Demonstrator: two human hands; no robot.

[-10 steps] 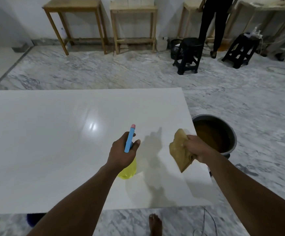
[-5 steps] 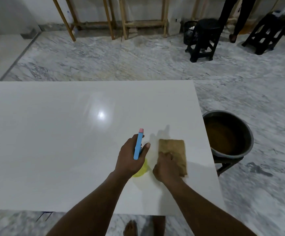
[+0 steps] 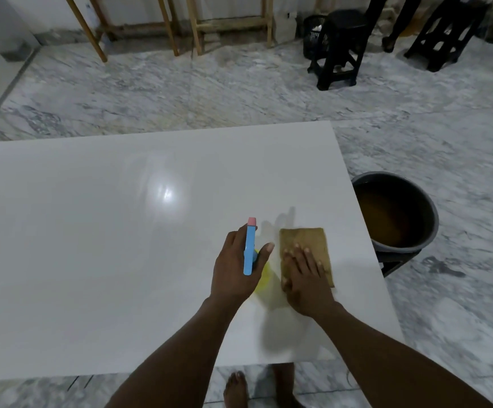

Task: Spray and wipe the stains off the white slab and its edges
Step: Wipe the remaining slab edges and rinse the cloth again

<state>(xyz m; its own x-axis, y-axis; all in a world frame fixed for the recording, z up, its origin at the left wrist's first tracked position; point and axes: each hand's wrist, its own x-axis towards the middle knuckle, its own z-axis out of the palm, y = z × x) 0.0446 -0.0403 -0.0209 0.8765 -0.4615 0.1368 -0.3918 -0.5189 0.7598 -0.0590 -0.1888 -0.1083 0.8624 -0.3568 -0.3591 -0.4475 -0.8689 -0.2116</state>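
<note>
one white slab [image 3: 92, 245], glossy, with one bright light reflection left of centre; no stain can be made out on it at this resolution. two bare hands over its right near part. left hand [image 3: 236, 267] wrapped around one spray bottle [image 3: 250, 248]: blue trigger head with pink nozzle tip pointing away from the person, yellow body mostly hidden under the palm, thumb free on the right side. right hand [image 3: 305, 278] flat, fingers together, palm pressing down on one folded brown cloth [image 3: 304, 241] that lies on the slab just right of the bottle, near the slab's right edge. one dark bucket [image 3: 427, 231] of brown liquid sits on a low stand just beyond that edge. two black stools [image 3: 339, 45] farther back on the marble floor [image 3: 209, 92]. two wooden table frames [image 3: 227, 23] at the wall. one bare foot [image 3: 236, 390] is visible below the near edge.
</note>
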